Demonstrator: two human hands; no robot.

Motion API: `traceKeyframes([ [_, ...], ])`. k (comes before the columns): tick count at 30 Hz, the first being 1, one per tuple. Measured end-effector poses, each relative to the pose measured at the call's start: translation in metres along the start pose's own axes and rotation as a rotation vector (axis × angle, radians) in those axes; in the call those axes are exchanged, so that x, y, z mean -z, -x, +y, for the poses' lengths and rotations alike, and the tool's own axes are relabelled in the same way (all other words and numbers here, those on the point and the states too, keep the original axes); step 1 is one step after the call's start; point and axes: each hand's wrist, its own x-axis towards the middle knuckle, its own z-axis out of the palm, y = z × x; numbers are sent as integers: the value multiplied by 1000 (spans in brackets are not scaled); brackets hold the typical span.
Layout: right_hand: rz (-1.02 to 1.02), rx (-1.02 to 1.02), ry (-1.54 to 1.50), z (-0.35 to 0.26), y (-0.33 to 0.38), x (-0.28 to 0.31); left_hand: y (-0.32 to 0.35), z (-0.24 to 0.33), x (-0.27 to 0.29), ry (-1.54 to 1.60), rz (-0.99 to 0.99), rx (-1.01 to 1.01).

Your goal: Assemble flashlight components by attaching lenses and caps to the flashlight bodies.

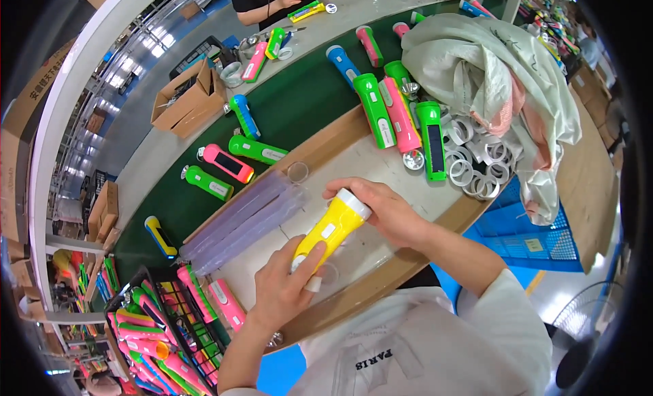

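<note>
A yellow flashlight (328,227) is held slantwise over the work tray. My left hand (280,287) wraps its handle end, with the thumb along the body; something white sits at one of that hand's fingers. At the wide end, my right hand (394,209) grips the white ring (354,204) around the flashlight's head, fingers curled over the far side. A clear round disc (329,273) lies beneath my left hand, and another clear disc (298,171) is at the tray's far edge. Long clear plastic lenses or strips (245,219) are stacked left of my hands.
Green flashlights (375,113) and a pink one (401,117) stand at the tray's right, beside piled white rings (479,161) and a pale sack (476,62). Beyond the cardboard edge runs a green belt (197,151) with more flashlights. A black crate (187,314) of flashlights sits lower left. Across, a person works.
</note>
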Motion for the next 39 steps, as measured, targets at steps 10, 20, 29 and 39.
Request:
traceKeyframes([
  [10,-272,941,576,-17,43,-22,35,11,26,1319,-256,291],
  [20,12,-342,66,27,-31,16,-11,-1,-7,-55,-190,-15],
  [29,-211,9,-378,15,0,19,43,4,-83,2638,-128,828],
  [39,-46,117,-404,22,5,6,-8,35,-53,1098,-193,846],
])
